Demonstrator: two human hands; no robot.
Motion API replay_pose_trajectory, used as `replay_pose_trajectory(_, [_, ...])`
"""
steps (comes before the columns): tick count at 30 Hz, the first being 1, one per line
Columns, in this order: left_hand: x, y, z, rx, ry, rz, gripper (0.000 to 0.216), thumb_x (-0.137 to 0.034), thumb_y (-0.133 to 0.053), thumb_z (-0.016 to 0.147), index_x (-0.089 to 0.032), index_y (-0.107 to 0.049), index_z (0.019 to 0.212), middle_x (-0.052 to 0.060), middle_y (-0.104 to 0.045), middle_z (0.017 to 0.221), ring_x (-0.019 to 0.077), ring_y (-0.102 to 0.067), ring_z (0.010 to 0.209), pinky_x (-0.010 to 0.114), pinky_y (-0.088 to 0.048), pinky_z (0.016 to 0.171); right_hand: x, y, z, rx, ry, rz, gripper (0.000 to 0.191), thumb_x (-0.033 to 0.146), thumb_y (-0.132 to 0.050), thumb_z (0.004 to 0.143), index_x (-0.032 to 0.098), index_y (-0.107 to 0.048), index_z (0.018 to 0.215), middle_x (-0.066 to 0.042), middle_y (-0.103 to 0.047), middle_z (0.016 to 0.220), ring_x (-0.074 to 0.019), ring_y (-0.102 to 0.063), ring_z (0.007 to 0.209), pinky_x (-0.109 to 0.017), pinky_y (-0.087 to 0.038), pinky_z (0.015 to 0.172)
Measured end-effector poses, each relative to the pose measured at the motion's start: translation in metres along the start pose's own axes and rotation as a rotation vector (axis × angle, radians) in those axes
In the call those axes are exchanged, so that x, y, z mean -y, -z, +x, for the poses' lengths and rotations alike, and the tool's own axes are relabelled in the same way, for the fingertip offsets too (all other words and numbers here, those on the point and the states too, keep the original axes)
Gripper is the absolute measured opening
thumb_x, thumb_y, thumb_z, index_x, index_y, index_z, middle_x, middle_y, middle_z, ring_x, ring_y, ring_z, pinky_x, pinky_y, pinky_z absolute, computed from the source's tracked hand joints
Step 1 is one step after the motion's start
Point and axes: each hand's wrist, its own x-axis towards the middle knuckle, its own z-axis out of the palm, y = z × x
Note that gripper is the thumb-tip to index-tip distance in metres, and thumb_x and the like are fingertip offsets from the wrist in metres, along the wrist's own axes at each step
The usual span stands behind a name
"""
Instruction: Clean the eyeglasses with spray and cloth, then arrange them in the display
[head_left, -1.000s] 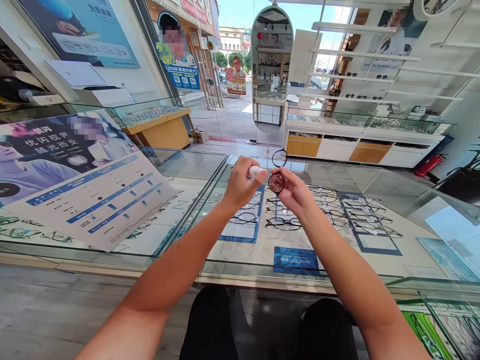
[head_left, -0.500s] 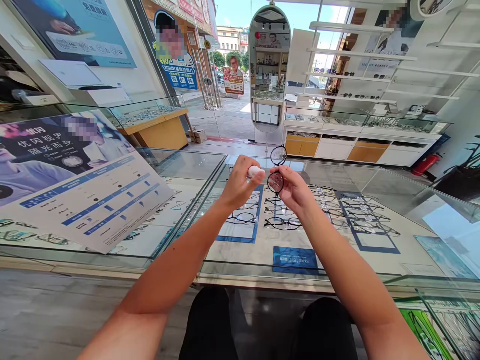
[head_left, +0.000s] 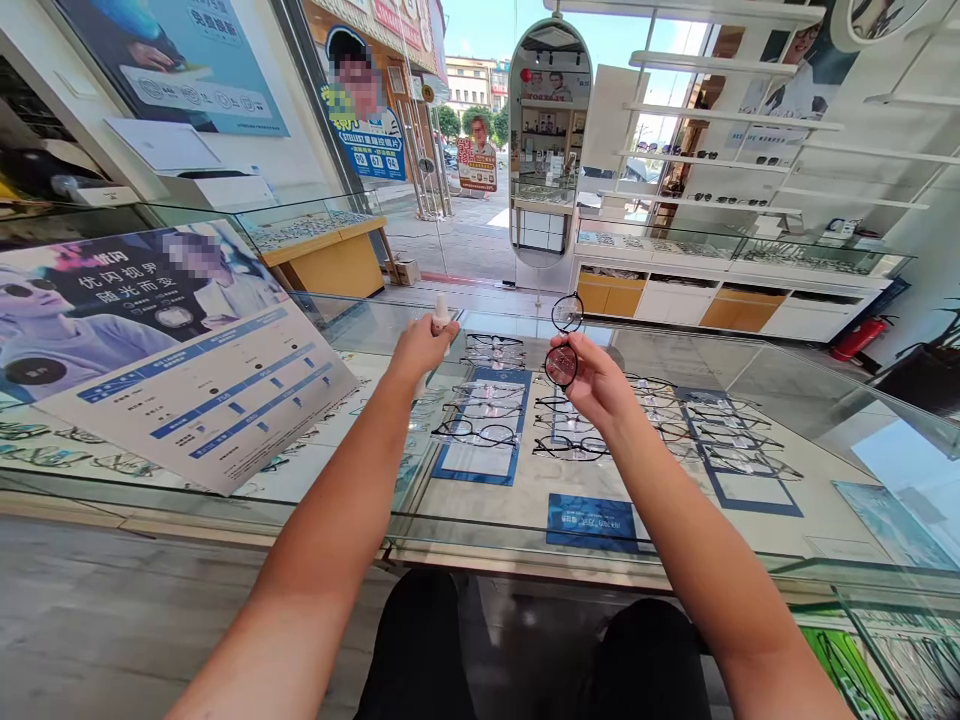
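My right hand (head_left: pixel 600 380) pinches round, dark-rimmed eyeglasses (head_left: pixel 561 367) above the glass counter, one lens above the other. Droplets or specks show on the lower lens. Off to the left, my left hand (head_left: pixel 421 350) is closed around a small white spray bottle (head_left: pixel 441 312) that stands upright, its nozzle poking out above the fingers. Whether the bottle's base touches the glass cannot be made out. Beneath both hands, rows of eyeglass frames (head_left: pixel 487 432) lie inside the glass display counter (head_left: pixel 480 515).
A large printed sign (head_left: pixel 180 350) leans over the counter's left part. A blue card (head_left: pixel 592 522) lies inside near the front edge. Beyond stand an oval mirror (head_left: pixel 550 140), white shelves (head_left: pixel 735 118) and a red fire extinguisher (head_left: pixel 859 338).
My left hand has moved left, away from the eyeglasses, and the bottle has turned upright. The right hand still holds the eyeglasses in nearly the same place. The view has shifted slightly.
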Motion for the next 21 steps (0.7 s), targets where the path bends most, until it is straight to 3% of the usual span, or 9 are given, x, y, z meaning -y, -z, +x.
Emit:
replay_pose_trajectory(4, [0.009,-0.002,0.002,0.083,0.068,0.158,0.036,-0.055,-0.074,0.093,-0.022,-0.061,0.09,0.012,-0.075,0.1,0.0325,-0.068,0.098,0.035,-0.044,0.079,0.0,0.0,0.0,0.003,0.004,-0.023,0.024,0.031,-0.096,0.081,0.024,-0.073,0.086,-0.002,-0.08,0.098,-0.0121,-0.071,0.08,-0.025,-0.064,0.075])
replay_pose_trajectory(9, [0.015,-0.009,0.005,0.158,0.068,0.185,0.057,-0.073,-0.083,0.077,-0.021,-0.064,0.092,0.015,-0.078,0.104,0.0353,-0.07,0.096,0.037,-0.044,0.074,0.001,0.0,0.0,0.002,0.005,-0.014,0.025,0.032,-0.096,0.08,0.023,-0.073,0.087,-0.002,-0.081,0.098,-0.0117,-0.072,0.08,-0.024,-0.063,0.074])
replay_pose_trajectory(14, [0.006,0.003,0.0,0.231,0.121,0.173,0.078,-0.084,-0.081,0.072,-0.019,-0.065,0.111,0.024,-0.076,0.13,0.043,-0.069,0.115,0.043,-0.052,0.089,0.0,-0.001,-0.001,0.014,0.002,0.01,0.027,0.032,-0.098,0.079,0.023,-0.074,0.086,-0.001,-0.081,0.096,-0.0114,-0.072,0.079,-0.023,-0.064,0.074])
replay_pose_trajectory(16, [0.001,0.014,-0.003,0.156,0.21,0.173,0.08,-0.08,-0.08,0.077,-0.016,-0.063,0.122,0.031,-0.068,0.143,0.0498,-0.064,0.132,0.051,-0.052,0.103,0.001,-0.001,-0.001,0.018,0.001,0.021,0.028,0.032,-0.098,0.078,0.022,-0.074,0.086,-0.001,-0.081,0.096,-0.0115,-0.072,0.079,-0.024,-0.065,0.074])
replay_pose_trajectory(18, [-0.005,0.025,-0.006,-0.044,0.249,0.139,0.072,-0.068,-0.077,0.087,-0.013,-0.059,0.13,0.036,-0.059,0.152,0.0534,-0.056,0.144,0.059,-0.046,0.114,0.001,-0.001,-0.001,0.019,0.005,0.018,0.027,0.032,-0.098,0.079,0.023,-0.073,0.087,-0.001,-0.081,0.096,-0.0118,-0.072,0.079,-0.024,-0.065,0.074])
replay_pose_trajectory(21, [-0.019,0.035,-0.013,-0.36,0.096,-0.099,0.051,-0.044,-0.067,0.097,-0.015,-0.052,0.136,0.031,-0.058,0.152,0.0441,-0.061,0.14,0.056,-0.049,0.115,0.001,0.0,0.0,0.021,0.012,0.011,0.027,0.032,-0.098,0.079,0.024,-0.074,0.087,-0.001,-0.081,0.097,-0.0118,-0.073,0.079,-0.023,-0.065,0.073])
